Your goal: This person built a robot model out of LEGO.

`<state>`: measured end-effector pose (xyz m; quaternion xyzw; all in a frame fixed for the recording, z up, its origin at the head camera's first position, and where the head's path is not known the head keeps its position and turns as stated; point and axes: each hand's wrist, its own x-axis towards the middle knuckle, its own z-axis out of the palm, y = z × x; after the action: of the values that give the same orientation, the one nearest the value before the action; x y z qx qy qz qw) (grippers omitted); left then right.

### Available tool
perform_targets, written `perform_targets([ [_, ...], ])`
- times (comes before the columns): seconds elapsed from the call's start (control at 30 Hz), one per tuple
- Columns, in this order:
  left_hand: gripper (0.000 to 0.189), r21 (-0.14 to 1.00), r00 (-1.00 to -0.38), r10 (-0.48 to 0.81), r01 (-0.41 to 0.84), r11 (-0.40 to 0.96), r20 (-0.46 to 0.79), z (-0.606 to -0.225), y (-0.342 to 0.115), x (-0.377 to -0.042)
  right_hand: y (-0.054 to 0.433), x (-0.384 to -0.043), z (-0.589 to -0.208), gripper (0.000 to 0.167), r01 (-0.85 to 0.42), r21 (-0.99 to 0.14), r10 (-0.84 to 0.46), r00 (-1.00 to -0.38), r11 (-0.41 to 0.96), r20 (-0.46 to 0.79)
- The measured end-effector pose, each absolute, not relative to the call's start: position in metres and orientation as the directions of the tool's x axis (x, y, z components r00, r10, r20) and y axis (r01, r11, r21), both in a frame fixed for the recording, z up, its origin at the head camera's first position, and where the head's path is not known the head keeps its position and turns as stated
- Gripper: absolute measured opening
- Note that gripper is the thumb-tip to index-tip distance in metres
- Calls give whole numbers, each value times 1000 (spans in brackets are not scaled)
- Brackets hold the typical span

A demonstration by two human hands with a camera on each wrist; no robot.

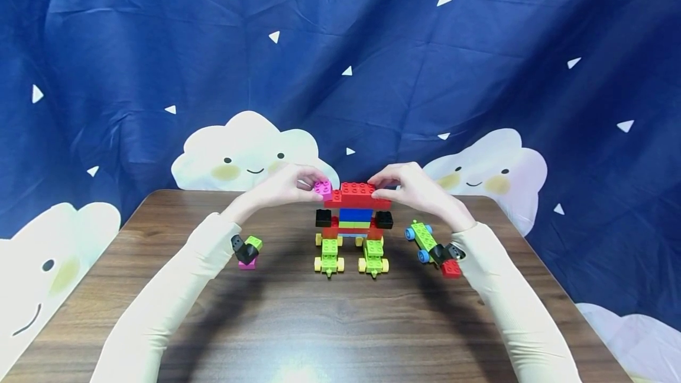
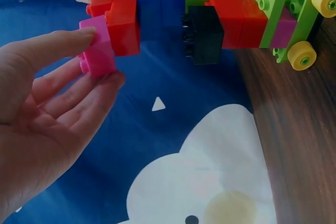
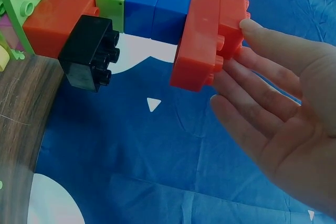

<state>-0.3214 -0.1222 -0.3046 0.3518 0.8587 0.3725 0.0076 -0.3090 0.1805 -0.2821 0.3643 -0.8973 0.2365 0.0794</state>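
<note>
A figure of toy building bricks stands mid-table on two green wheeled bases (image 1: 330, 247) with yellow wheels. Blue bricks (image 1: 355, 215) form its middle, and a black brick (image 1: 323, 218) sticks out on each side. Across the top lie red bricks (image 1: 357, 195). My left hand (image 1: 291, 184) pinches a pink brick (image 2: 100, 48) between thumb and fingers, at the left end of the red top; whether its studs are pressed in, I cannot tell. At the other end, my right hand (image 1: 409, 187) holds the upper red brick (image 3: 231, 17), its thumb on the edge and fingers against the side.
Left of the figure lies a small cluster of black, green and pink bricks (image 1: 247, 251). On the right sits a green car base (image 1: 424, 236) with blue wheels, beside black pieces and a red brick (image 1: 451, 269). A blue cloud-print cloth (image 1: 372, 75) hangs behind the wooden table (image 1: 298, 324).
</note>
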Motion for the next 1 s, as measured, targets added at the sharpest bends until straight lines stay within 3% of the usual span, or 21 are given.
perform_targets([
  [0.27, 35, 656, -766, 592, 583, 479, 249, -306, -119, -320, 180, -310, -283, 26, -705, -364, -626, -708, 609, 325],
  [1.0, 32, 539, -748, 591, 645, 541, 302, -300, -112, -314, 180, -309, -283, 26, -683, -382, -608, -730, 623, 314],
])
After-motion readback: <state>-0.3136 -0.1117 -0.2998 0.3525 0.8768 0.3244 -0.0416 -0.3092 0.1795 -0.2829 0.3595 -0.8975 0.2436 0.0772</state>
